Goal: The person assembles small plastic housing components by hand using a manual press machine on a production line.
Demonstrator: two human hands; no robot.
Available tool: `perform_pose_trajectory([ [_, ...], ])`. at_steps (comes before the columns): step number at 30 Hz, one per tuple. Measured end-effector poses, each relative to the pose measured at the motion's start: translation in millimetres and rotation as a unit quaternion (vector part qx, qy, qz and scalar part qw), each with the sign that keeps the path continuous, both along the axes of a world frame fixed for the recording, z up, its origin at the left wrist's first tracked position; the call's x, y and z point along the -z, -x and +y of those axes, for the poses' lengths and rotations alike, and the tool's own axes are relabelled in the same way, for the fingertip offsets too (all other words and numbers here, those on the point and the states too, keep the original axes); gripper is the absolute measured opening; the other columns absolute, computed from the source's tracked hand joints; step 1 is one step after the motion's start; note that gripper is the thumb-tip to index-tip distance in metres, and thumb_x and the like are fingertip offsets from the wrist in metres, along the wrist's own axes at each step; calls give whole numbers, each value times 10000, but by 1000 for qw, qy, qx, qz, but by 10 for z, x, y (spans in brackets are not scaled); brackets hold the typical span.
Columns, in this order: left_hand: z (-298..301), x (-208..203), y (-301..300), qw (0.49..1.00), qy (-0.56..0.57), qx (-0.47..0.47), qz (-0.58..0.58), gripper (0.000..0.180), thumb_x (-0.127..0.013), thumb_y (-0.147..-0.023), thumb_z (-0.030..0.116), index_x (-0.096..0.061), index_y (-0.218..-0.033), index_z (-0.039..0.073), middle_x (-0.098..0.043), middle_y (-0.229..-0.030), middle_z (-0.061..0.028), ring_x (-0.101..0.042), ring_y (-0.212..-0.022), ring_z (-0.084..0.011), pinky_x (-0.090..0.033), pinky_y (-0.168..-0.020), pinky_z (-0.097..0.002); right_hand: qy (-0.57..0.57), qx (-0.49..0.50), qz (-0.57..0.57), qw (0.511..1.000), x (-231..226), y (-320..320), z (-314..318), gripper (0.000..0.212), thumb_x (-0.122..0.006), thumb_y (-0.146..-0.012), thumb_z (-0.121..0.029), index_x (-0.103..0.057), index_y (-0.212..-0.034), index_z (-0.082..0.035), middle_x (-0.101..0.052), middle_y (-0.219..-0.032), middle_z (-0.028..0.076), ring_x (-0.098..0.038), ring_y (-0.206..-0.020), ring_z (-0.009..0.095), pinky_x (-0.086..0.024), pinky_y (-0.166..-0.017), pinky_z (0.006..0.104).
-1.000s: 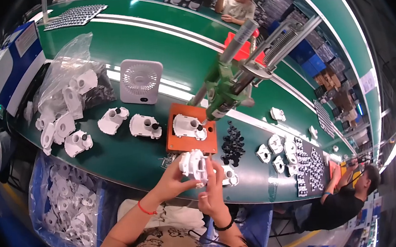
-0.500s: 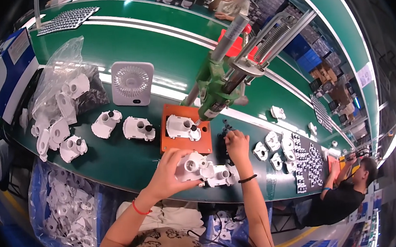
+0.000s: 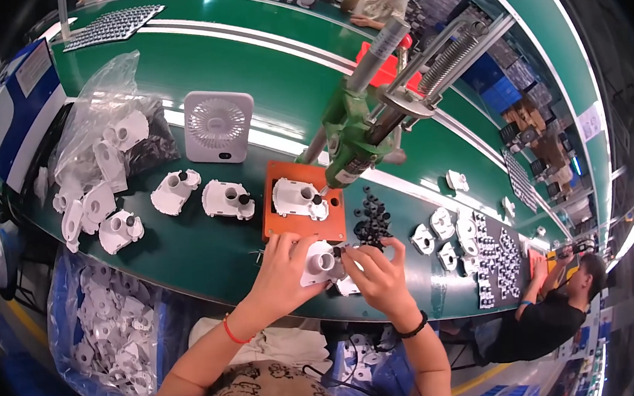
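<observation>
My left hand (image 3: 282, 278) is closed around a white plastic housing (image 3: 318, 266) with a round tube on it, in front of the orange press base (image 3: 280, 230). My right hand (image 3: 378, 277) pinches a small black cap (image 3: 338, 252) against the right side of that housing. Partly covered by my right hand, a second white housing (image 3: 347, 286) lies near the table's front edge. On the press base rests another housing (image 3: 292, 196) fitted with a black cap. Beyond my right hand is a pile of black caps (image 3: 373, 216).
A green lever press (image 3: 353, 134) rises over the base. Left of it are a white fan (image 3: 219, 127), several capped housings (image 3: 226, 198) and a clear bag (image 3: 90, 105). More housings (image 3: 444, 224) sit at right. A blue bin (image 3: 60, 326) of white parts stands below the table.
My right hand has come from the pile of black caps, left and toward me, to the housing in my left hand. The pile is now uncovered. The view has shifted slightly.
</observation>
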State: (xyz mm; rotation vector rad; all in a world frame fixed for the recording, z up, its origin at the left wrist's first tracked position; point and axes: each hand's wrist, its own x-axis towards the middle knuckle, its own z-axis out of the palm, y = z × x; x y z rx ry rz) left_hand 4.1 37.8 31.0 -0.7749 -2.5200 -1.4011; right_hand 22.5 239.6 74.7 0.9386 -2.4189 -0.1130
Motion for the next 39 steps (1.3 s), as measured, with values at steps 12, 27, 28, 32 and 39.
perform_pose_trajectory([
  [12, -50, 6, -82, 999, -27, -33, -17, 657, -809, -617, 197, -510, -1182, 50, -470, -1060, -127, -468, -981, -309, -411, -860, -405, -114, -34, -36, 992, -251, -131, -189, 247, -633, -692, -74, -652, -937, -49, -618, -1011, 45, -571, -950, 187, -370, -893, 512],
  [27, -1441, 255, 153, 970, 163, -164, -70, 703, -828, -576, 250, -556, -1213, 132, -461, -1139, -70, -411, -1100, -273, -308, -941, -399, 82, -50, -262, 960, 875, -156, -814, 292, -577, -751, -60, -537, -1037, -20, -527, -936, 117, -569, -863, 274, -479, -714, 356],
  [28, -1449, 287, 168, 968, 171, -169, -70, 717, -830, -579, 259, -548, -1227, 132, -456, -1153, -70, -403, -1117, -274, -302, -947, -404, 29, -57, -244, 968, 878, -142, -836, 275, -569, -719, -60, -520, -986, -16, -500, -894, 109, -549, -840, 253, -465, -710, 331],
  [32, -1412, 209, 128, 969, 164, -182, -39, 731, -830, -590, 275, -537, -1243, 126, -445, -1185, -74, -386, -1151, -279, -306, -948, -413, -57, -63, -209, 974, 860, -106, -871, 201, -547, -685, -63, -470, -867, -21, -444, -797, 92, -507, -758, 216, -436, -667, 270],
  [39, -1297, -32, 194, 972, 110, -204, 20, 574, -789, -667, 236, -569, -1183, 114, -490, -1164, -66, -439, -1114, -274, -331, -926, -395, -35, -33, -297, 954, 747, -61, -773, 199, -549, -713, -24, -460, -891, -16, -488, -770, 132, -555, -717, 285, -476, -635, 351],
])
